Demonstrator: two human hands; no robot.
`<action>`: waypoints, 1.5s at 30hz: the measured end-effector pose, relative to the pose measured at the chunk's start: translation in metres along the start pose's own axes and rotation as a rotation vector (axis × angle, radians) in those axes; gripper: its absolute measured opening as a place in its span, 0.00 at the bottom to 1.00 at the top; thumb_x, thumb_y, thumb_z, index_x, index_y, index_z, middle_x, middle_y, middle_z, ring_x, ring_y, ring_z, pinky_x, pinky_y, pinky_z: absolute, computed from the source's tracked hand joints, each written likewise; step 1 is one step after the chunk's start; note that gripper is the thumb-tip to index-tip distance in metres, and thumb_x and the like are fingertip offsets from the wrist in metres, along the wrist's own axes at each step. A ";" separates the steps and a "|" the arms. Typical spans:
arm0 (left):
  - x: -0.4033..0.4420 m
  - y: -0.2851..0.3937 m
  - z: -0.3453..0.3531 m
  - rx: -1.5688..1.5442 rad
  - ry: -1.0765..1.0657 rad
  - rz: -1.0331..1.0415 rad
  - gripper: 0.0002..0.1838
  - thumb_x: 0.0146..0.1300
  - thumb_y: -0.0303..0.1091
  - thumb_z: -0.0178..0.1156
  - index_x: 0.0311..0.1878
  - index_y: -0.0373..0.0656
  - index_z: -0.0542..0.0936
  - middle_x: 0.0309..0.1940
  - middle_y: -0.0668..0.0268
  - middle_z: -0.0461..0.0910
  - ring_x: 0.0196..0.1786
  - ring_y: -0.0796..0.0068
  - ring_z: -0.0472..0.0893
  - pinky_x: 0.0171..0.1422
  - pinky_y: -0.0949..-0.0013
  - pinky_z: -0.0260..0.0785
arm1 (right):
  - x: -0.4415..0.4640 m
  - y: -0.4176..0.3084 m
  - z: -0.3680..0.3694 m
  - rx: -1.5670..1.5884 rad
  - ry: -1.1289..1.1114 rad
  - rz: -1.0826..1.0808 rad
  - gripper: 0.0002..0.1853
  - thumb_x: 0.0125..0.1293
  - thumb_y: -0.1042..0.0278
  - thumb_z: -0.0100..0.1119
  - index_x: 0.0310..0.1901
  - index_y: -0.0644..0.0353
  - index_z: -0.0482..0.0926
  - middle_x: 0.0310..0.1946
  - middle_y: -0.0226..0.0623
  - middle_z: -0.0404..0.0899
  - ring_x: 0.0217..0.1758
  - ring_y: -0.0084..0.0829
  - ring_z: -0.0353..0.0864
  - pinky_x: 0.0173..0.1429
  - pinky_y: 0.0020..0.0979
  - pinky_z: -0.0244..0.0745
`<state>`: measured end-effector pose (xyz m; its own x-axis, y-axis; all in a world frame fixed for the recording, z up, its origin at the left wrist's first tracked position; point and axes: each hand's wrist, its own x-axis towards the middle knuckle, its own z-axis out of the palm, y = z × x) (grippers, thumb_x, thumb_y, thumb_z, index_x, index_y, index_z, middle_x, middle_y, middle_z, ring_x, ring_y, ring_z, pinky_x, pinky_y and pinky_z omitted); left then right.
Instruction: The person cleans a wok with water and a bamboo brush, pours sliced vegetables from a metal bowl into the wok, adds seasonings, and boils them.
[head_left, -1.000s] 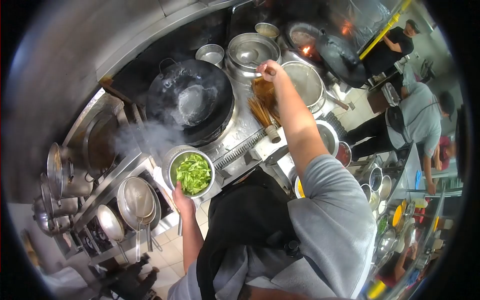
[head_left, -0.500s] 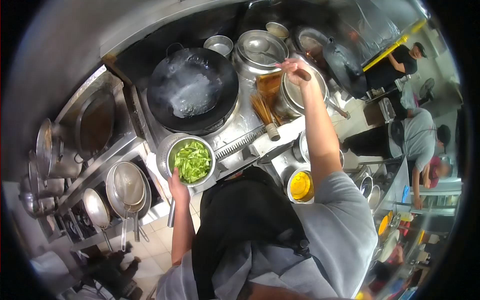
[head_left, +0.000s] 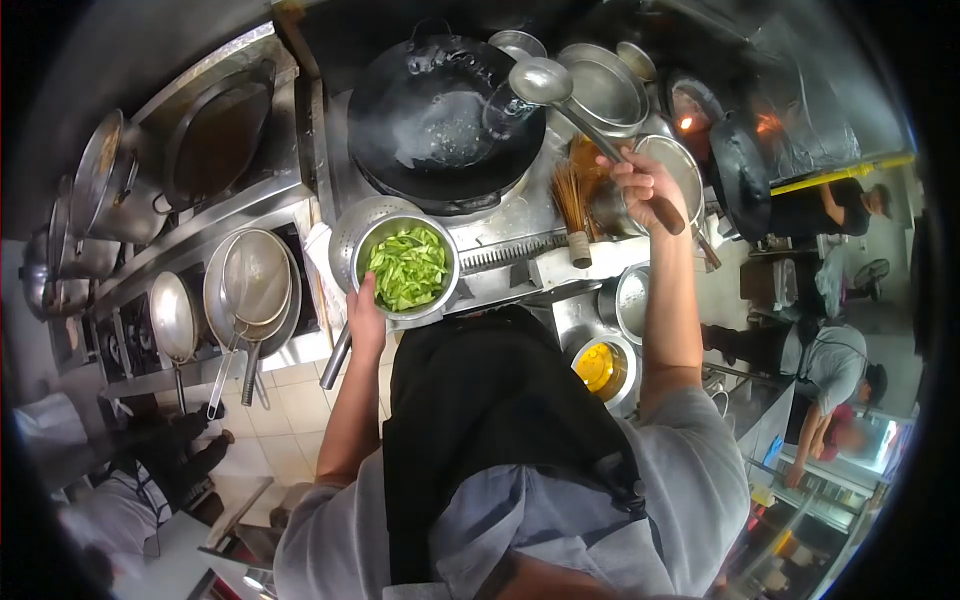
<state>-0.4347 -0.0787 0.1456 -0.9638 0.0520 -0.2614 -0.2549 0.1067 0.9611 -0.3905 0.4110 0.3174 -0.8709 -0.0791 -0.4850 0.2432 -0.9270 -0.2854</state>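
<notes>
My right hand (head_left: 648, 188) is closed around the handle of a ladle (head_left: 541, 82), which is tilted over the right rim of a black wok (head_left: 370, 150). Clear liquid (head_left: 507, 112) pours from the ladle into the wok, where whitish steam and liquid show. At the near left of the wok, my left hand (head_left: 366, 312) grips a metal bowl (head_left: 453, 262) of cut green vegetables (head_left: 408, 268). A perforated strainer (head_left: 348, 235) sits close behind that bowl; a handle (head_left: 337, 358) runs below my left hand. How the fingers lie beneath is hidden.
Right of the wok are a bamboo brush (head_left: 572, 215) and a wide metal pot (head_left: 604, 90). A pot with yellow contents (head_left: 597, 368) stands near my right side. Strainers (head_left: 257, 280) and a pan (head_left: 174, 315) lie at left. Co-workers (head_left: 835, 365) stand at right.
The ladle has come up out of the metal pot and swung left to the wok, now pouring liquid. My left hand still holds the bowl. The whole view has shifted.
</notes>
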 end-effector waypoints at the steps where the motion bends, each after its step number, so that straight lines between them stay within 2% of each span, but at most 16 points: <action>1: -0.002 0.003 0.000 -0.009 0.021 -0.029 0.23 0.80 0.43 0.52 0.59 0.28 0.78 0.53 0.49 0.81 0.56 0.62 0.78 0.64 0.64 0.67 | 0.001 0.008 0.005 -0.025 0.024 0.006 0.23 0.84 0.62 0.40 0.58 0.84 0.65 0.29 0.33 0.71 0.17 0.16 0.70 0.15 0.18 0.71; 5: -0.007 -0.006 -0.005 -0.061 -0.004 0.037 0.25 0.78 0.45 0.54 0.60 0.28 0.78 0.52 0.54 0.81 0.55 0.66 0.78 0.63 0.66 0.68 | 0.017 0.026 0.003 -0.160 0.080 0.036 0.20 0.83 0.60 0.44 0.53 0.76 0.70 0.27 0.28 0.71 0.15 0.14 0.67 0.14 0.18 0.63; 7: -0.004 -0.022 -0.011 0.098 -0.008 0.176 0.17 0.76 0.24 0.50 0.64 0.36 0.78 0.53 0.47 0.79 0.56 0.51 0.80 0.63 0.58 0.71 | 0.026 0.036 0.001 -0.311 0.177 0.026 0.17 0.81 0.60 0.49 0.50 0.70 0.74 0.27 0.26 0.71 0.15 0.14 0.65 0.16 0.18 0.58; 14: -0.011 -0.018 -0.012 0.056 -0.020 0.073 0.17 0.79 0.31 0.51 0.64 0.34 0.78 0.54 0.47 0.79 0.58 0.54 0.79 0.64 0.59 0.70 | 0.040 0.088 -0.003 -1.039 0.381 -0.276 0.11 0.78 0.63 0.54 0.47 0.63 0.76 0.25 0.24 0.72 0.18 0.14 0.68 0.18 0.22 0.67; 15: -0.012 -0.018 -0.011 0.022 0.006 0.007 0.20 0.79 0.37 0.51 0.63 0.32 0.78 0.55 0.47 0.79 0.58 0.55 0.79 0.65 0.60 0.69 | 0.041 0.089 -0.013 -1.144 0.428 -0.268 0.13 0.75 0.61 0.58 0.45 0.66 0.77 0.25 0.36 0.78 0.18 0.29 0.74 0.23 0.34 0.73; 16: -0.014 -0.018 -0.010 -0.012 0.037 -0.061 0.23 0.80 0.42 0.51 0.62 0.30 0.78 0.55 0.47 0.79 0.58 0.57 0.79 0.66 0.61 0.68 | 0.042 0.093 -0.027 -1.144 0.425 -0.262 0.13 0.75 0.61 0.58 0.45 0.66 0.77 0.25 0.36 0.78 0.18 0.29 0.74 0.23 0.34 0.73; 18: -0.015 -0.030 -0.011 0.050 0.057 -0.055 0.25 0.79 0.45 0.52 0.61 0.28 0.78 0.55 0.47 0.79 0.58 0.57 0.79 0.66 0.61 0.68 | 0.040 0.108 -0.046 -1.909 0.582 -0.656 0.16 0.72 0.61 0.61 0.48 0.70 0.78 0.29 0.54 0.81 0.25 0.53 0.81 0.34 0.47 0.77; 19: -0.016 -0.038 -0.014 0.109 0.068 -0.047 0.28 0.79 0.49 0.52 0.60 0.27 0.78 0.54 0.48 0.80 0.58 0.58 0.79 0.66 0.61 0.67 | 0.034 0.117 -0.048 -1.872 0.593 -0.703 0.16 0.70 0.64 0.62 0.51 0.69 0.78 0.34 0.65 0.80 0.36 0.67 0.81 0.44 0.54 0.76; 23: 0.003 -0.073 -0.023 0.087 0.124 0.001 0.30 0.78 0.51 0.52 0.62 0.26 0.77 0.52 0.50 0.84 0.55 0.61 0.81 0.64 0.62 0.68 | 0.026 0.141 -0.098 -1.823 0.528 -1.069 0.15 0.70 0.70 0.61 0.55 0.65 0.77 0.35 0.61 0.83 0.37 0.62 0.84 0.43 0.51 0.78; 28: 0.061 -0.113 -0.032 0.526 0.223 0.012 0.36 0.77 0.59 0.54 0.43 0.23 0.80 0.31 0.47 0.84 0.34 0.54 0.79 0.47 0.53 0.72 | -0.002 0.141 -0.145 -1.679 0.702 -0.879 0.16 0.70 0.72 0.59 0.58 0.64 0.75 0.36 0.61 0.83 0.40 0.60 0.85 0.44 0.48 0.78; 30: 0.075 -0.099 -0.027 0.705 0.201 0.044 0.35 0.77 0.58 0.54 0.41 0.24 0.79 0.29 0.46 0.83 0.33 0.47 0.85 0.42 0.47 0.74 | -0.012 0.143 -0.169 -1.762 0.802 -0.927 0.19 0.70 0.72 0.58 0.61 0.65 0.74 0.40 0.64 0.83 0.44 0.64 0.84 0.48 0.52 0.78; 32: 0.074 -0.063 -0.014 0.476 0.108 -0.218 0.34 0.74 0.57 0.59 0.44 0.23 0.80 0.28 0.40 0.83 0.37 0.36 0.86 0.44 0.44 0.79 | -0.023 0.140 -0.196 -1.776 0.874 -0.906 0.22 0.70 0.70 0.58 0.64 0.69 0.74 0.48 0.67 0.82 0.51 0.65 0.82 0.56 0.53 0.79; 37: 0.071 -0.062 -0.005 1.092 0.476 0.217 0.37 0.71 0.58 0.61 0.64 0.29 0.74 0.51 0.35 0.80 0.52 0.36 0.82 0.54 0.46 0.77 | -0.034 0.139 -0.239 -1.818 0.997 -0.852 0.22 0.69 0.70 0.60 0.62 0.69 0.76 0.47 0.66 0.82 0.50 0.64 0.83 0.56 0.52 0.79; 38: 0.050 -0.014 0.014 1.066 0.427 0.058 0.39 0.70 0.58 0.61 0.69 0.32 0.70 0.56 0.38 0.77 0.58 0.39 0.80 0.57 0.48 0.76 | -0.031 0.139 -0.257 -1.831 0.987 -0.903 0.21 0.69 0.70 0.60 0.62 0.69 0.76 0.48 0.65 0.82 0.50 0.63 0.83 0.56 0.52 0.79; 42: 0.044 -0.010 0.053 0.937 0.058 0.456 0.28 0.73 0.50 0.60 0.64 0.37 0.77 0.53 0.44 0.79 0.54 0.39 0.81 0.58 0.45 0.74 | -0.016 0.128 -0.298 -1.800 1.022 -0.791 0.22 0.71 0.68 0.60 0.63 0.65 0.76 0.50 0.61 0.82 0.53 0.62 0.82 0.58 0.51 0.77; 45: 0.034 0.017 0.117 0.899 -0.218 0.703 0.24 0.73 0.45 0.61 0.63 0.38 0.79 0.58 0.45 0.78 0.64 0.41 0.75 0.70 0.48 0.67 | -0.006 0.120 -0.307 -1.822 1.020 -0.701 0.21 0.71 0.67 0.59 0.65 0.57 0.76 0.51 0.57 0.82 0.52 0.61 0.81 0.55 0.53 0.77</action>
<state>-0.4629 0.0406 0.1431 -0.8147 0.5402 0.2109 0.5627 0.6484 0.5128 -0.2255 0.4129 0.0326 -0.6632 0.7472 0.0428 0.6317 0.5896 -0.5033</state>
